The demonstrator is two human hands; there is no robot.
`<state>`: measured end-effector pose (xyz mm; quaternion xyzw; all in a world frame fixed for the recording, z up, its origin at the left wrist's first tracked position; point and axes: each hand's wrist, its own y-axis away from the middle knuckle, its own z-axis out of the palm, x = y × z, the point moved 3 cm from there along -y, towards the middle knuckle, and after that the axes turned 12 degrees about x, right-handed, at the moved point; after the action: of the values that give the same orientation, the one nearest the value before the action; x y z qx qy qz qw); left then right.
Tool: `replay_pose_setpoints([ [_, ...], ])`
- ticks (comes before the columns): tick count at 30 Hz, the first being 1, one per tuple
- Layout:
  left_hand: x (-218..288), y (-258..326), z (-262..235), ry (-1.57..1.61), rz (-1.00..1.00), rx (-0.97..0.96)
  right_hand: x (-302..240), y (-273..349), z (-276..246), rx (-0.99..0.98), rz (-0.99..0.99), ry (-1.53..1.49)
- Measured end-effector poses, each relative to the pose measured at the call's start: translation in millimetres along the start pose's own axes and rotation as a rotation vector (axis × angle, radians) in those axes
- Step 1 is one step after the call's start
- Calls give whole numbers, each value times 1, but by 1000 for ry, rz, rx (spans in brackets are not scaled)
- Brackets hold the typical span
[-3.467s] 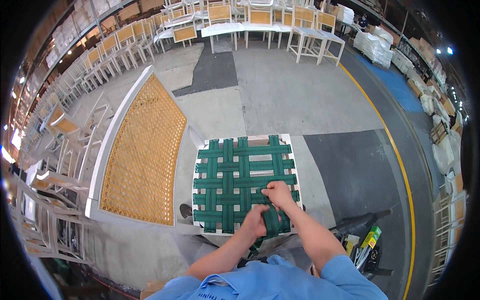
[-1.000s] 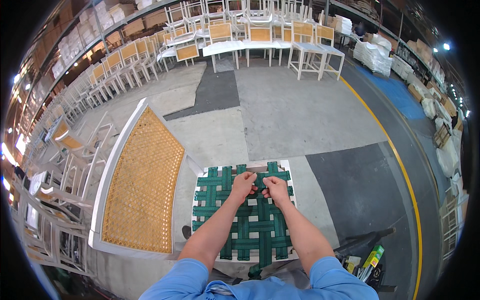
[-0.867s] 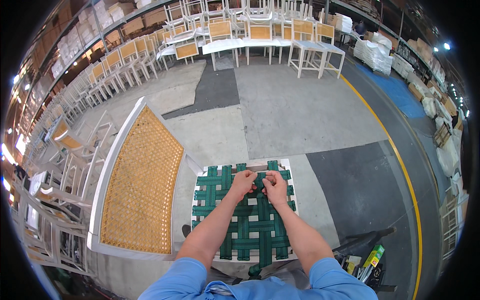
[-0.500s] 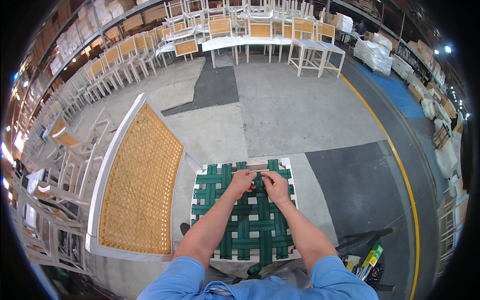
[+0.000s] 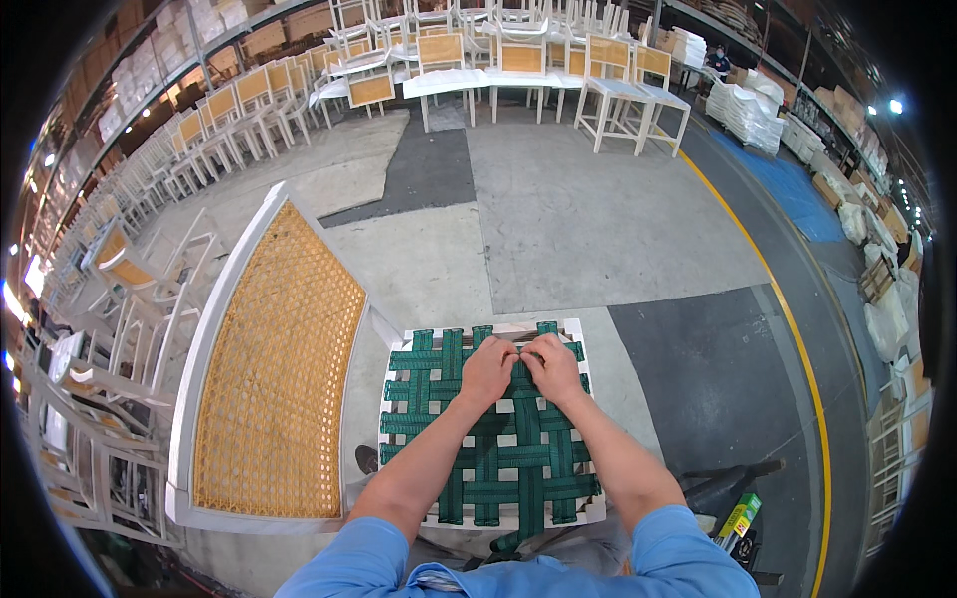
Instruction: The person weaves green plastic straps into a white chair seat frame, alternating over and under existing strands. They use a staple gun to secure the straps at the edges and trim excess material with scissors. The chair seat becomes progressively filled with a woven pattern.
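Observation:
Before me is a white chair, its seat crossed by woven dark green webbing straps (image 5: pixel 485 456) with square gaps between them. My left hand (image 5: pixel 486 371) and my right hand (image 5: pixel 554 371) meet near the seat's far edge, fingers pinched together. Between them they grip the end of one lengthwise green strap (image 5: pixel 529 439); the fingers hide most of that end. This strap's other end hangs over the seat's near edge. To the left rises the chair's backrest, a white frame around a tan cane panel (image 5: pixel 284 379).
Stacked white chairs (image 5: pixel 439 50) line the far side, with rows of white chair frames (image 5: pixel 130 349) at left. On the floor to the right lie a green and yellow box (image 5: pixel 739 515) and dark tools. A yellow line (image 5: pixel 797 329) runs along the aisle; a person (image 5: pixel 718 62) stands far off.
Both hands have shifted slightly and drawn closer together over the strap end, fingers now pointing more toward the far edge. The distant person has come into clearer view.

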<state>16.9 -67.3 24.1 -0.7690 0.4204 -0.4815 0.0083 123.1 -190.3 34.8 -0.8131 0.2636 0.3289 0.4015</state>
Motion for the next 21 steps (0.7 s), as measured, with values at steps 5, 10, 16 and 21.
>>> replay_pose_setpoints([
  [5, 6, -4, 11, -113, 67, 206, 30, -34, 23, -71, 74, 194],
  [10, 11, 24, 35, -262, 176, -6, 54, -56, 46, -71, 182, 354],
  [16, -10, 15, 40, -479, 103, -138, 58, -63, 61, -60, 203, 382],
  [21, -11, 12, 45, -483, 75, -143, 70, -74, 62, -76, 326, 347],
])
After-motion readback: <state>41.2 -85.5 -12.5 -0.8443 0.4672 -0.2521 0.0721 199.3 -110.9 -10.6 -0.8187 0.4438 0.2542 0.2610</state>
